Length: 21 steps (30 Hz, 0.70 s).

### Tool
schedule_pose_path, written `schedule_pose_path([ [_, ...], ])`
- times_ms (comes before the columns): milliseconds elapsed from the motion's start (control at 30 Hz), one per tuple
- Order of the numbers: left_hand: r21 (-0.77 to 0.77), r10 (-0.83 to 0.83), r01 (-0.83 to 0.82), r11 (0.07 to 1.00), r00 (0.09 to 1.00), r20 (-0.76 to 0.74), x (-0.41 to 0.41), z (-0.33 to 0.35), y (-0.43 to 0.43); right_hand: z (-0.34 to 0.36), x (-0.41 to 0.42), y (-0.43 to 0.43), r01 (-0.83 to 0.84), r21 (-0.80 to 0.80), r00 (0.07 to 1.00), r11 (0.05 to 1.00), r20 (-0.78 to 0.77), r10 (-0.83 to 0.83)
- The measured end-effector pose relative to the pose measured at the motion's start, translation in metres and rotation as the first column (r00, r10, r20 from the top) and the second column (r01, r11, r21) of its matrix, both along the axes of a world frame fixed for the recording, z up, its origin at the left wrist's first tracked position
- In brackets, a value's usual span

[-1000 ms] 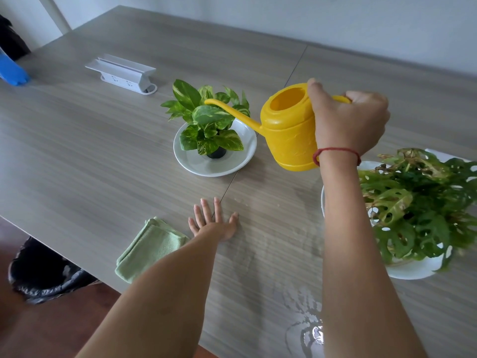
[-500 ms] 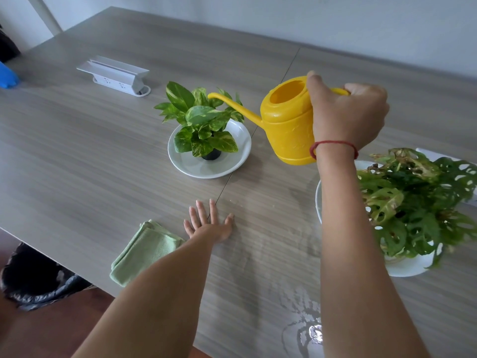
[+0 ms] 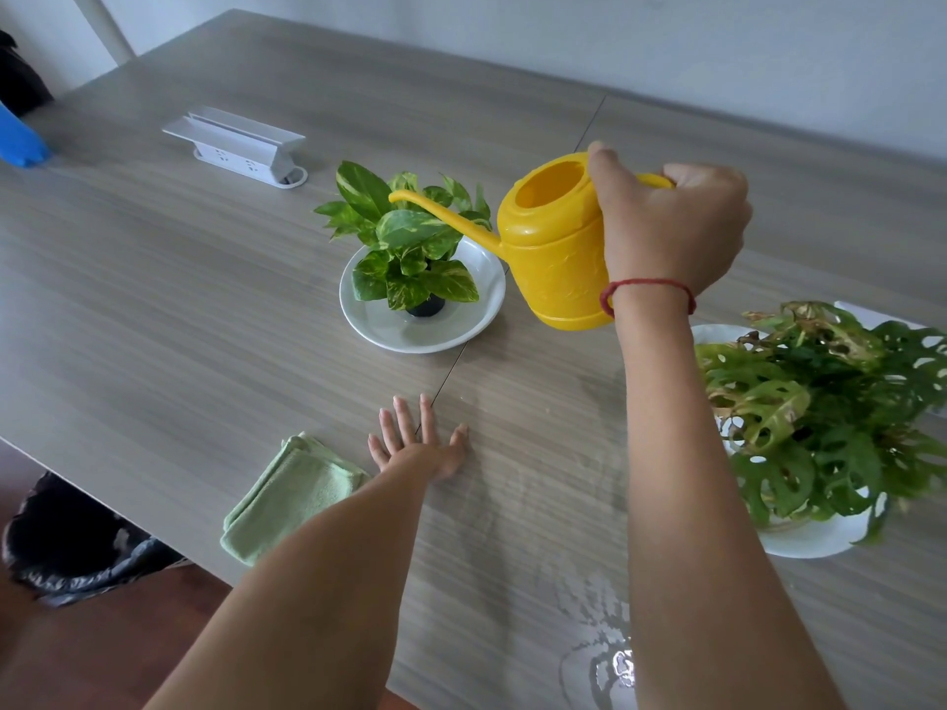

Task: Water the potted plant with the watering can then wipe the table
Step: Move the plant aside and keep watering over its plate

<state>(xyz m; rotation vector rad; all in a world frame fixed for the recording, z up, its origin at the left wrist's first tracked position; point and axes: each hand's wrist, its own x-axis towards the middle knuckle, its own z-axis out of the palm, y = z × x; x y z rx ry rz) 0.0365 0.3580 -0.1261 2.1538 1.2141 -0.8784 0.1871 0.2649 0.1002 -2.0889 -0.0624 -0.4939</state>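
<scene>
My right hand (image 3: 671,225) grips the handle of a yellow watering can (image 3: 551,253), held above the table. Its long spout reaches left over the leaves of a small potted plant (image 3: 410,243) with variegated green leaves, standing in a white dish (image 3: 476,320). My left hand (image 3: 417,443) lies flat on the grey wooden table (image 3: 153,279), fingers spread, holding nothing. A folded green cloth (image 3: 287,497) sits just left of that hand near the front edge. Water is pooled on the table (image 3: 594,663) close to me.
A larger plant with holed leaves (image 3: 830,412) stands in a white dish (image 3: 815,538) at the right, beside my right forearm. A white power strip box (image 3: 235,146) lies at the back left. A blue object (image 3: 20,140) is at the far left edge. A black bin (image 3: 66,545) stands below the table's front edge.
The watering can's spout has shifted slightly further left over the small plant. My left hand stays flat on the table.
</scene>
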Motion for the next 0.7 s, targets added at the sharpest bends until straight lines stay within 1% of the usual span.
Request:
schedule_pose_path([
  [200,0.0,0.002,-0.002,1.0,1.0,-0.005,0.0,-0.001,0.0,0.001,0.002,0.0,0.025,0.001,1.0,1.0,0.0,-0.025],
  [700,0.015,0.014,-0.014,1.0,1.0,-0.005,0.0,-0.003,0.0,0.002,-0.006,0.022,-0.001,0.026,0.999,1.0,-0.04,0.002],
])
